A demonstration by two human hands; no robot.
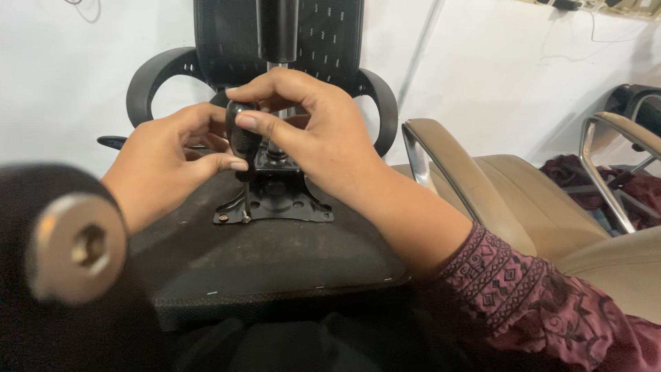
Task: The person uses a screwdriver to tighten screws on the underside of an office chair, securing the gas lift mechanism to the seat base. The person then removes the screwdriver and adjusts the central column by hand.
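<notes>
An office chair lies upturned before me, the black underside of its seat (275,255) facing up. A black metal mounting plate (275,203) is fixed to it, with a gas cylinder (277,27) rising from its middle. My right hand (310,131) grips the black handle of a screwdriver (242,134) from above. The shaft (246,200) stands upright on a screw (246,219) at the plate's front left corner. My left hand (169,162) steadies the handle from the left, thumb against it. A second screw (223,218) sits at the plate's left edge.
A blurred metal-tipped black part (76,248) fills the near left. The chair's black mesh back (227,34) and curved armrests (148,76) stand against a white wall. A tan padded chair with chrome arms (482,200) sits to the right, dark red cloth (571,172) behind it.
</notes>
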